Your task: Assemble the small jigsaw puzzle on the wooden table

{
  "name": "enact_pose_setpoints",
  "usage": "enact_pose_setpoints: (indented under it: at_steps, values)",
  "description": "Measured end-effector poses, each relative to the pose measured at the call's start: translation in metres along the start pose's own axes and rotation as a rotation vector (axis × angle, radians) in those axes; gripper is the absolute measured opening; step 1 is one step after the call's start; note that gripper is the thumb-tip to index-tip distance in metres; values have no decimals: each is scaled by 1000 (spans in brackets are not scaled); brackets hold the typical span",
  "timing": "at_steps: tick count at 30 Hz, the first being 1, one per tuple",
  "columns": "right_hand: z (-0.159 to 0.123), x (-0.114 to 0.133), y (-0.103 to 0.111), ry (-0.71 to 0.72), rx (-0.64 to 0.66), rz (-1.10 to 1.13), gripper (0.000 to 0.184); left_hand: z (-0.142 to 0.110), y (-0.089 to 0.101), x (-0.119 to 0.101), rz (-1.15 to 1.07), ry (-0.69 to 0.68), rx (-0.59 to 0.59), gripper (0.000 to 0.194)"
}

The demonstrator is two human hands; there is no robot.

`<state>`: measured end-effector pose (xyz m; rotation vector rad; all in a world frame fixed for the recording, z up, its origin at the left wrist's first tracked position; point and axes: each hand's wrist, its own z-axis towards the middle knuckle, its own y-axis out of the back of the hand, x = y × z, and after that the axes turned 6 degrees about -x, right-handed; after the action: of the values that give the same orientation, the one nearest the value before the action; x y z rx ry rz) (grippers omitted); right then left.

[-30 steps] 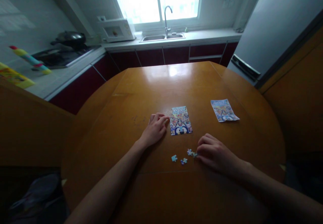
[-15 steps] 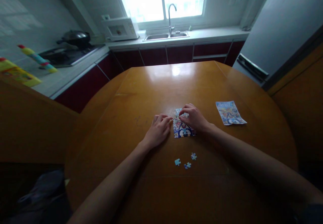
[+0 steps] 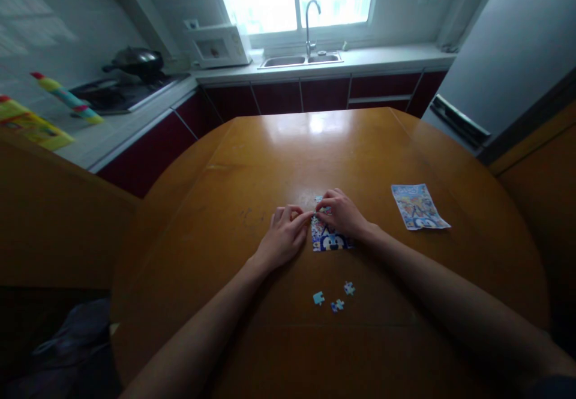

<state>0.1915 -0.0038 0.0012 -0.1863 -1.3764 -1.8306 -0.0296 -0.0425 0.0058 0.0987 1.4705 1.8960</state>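
Observation:
A partly assembled jigsaw puzzle [image 3: 333, 243] lies flat on the wooden table, with a blue-and-white cartoon face along its near edge. My left hand [image 3: 284, 233] rests at its left side, fingers curled and pinched at the tips against a small puzzle piece on the edge. From above the puzzle, my right hand [image 3: 341, 213] pinches at the same spot, meeting the left fingertips and covering much of the picture. The piece between them is mostly hidden. Closer to me are three loose pieces: a light blue one [image 3: 318, 298], a blue-and-white one [image 3: 337, 306] and a patterned one [image 3: 349, 288].
To the right, a creased picture sheet [image 3: 418, 207] shows a similar design. The wooden table [image 3: 252, 159] has rounded sides. Beyond it stand a counter with a sink [image 3: 288, 61], a microwave [image 3: 220, 46], a stove with a wok [image 3: 137, 63], and a fridge [image 3: 504, 57] at right.
My left fingertips have moved slightly right onto the puzzle's edge. My right fingertips have shifted left and toward me, meeting them. The view has tilted a little; the loose pieces lie as before.

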Motion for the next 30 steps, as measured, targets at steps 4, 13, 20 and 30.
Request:
enact_pose_setpoints:
  at_steps: [4,13,20,30]
  values:
    - [-3,-1,3,43,-18,2,11,0,-1,0,23,4,2,38]
    - [-7,-1,6,118,24,-60,22,0,0,0,17,22,12,41]
    - [-7,4,7,135,45,-151,29,0,1,-1,14,-3,13,34]
    - [-7,2,5,7,-129,-13,40,1,3,-2,30,-19,56,34]
